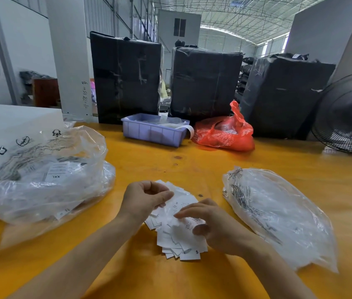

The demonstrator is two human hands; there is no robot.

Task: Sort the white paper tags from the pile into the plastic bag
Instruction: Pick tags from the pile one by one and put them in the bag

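Observation:
A pile of white paper tags lies on the yellow table in front of me, one marked S at its near edge. My left hand pinches a few tags at the pile's far left, fingers curled round them. My right hand rests on the pile's right side, its fingertips and thumb curled on a tag. A flat clear plastic bag with black print lies just right of the pile. A bigger clear bag full of tags, one reading XXL, sits at the left.
At the back stand a lilac plastic bin, a red plastic bag and three black wrapped bales. A black fan stands at the right table edge. A white box sits far left.

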